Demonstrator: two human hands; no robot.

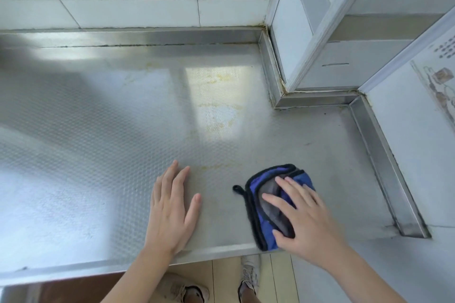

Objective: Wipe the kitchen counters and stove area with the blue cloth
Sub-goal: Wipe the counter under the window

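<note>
Head view — I have both hands down on the textured stainless-steel counter (98,130).
My right hand (305,219) presses the folded blue-and-grey cloth (264,194), fingers spread; left hand (170,209) lies flat, fingers loosely together.

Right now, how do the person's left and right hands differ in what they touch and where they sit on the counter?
The left hand lies flat on the bare steel counter, while the right hand presses on the folded blue cloth. The left hand holds nothing; the right hand covers much of the cloth. The right hand sits nearer the counter's corner by the wall; the left hand is further along the front edge. Both are palm down with fingers spread.
</note>
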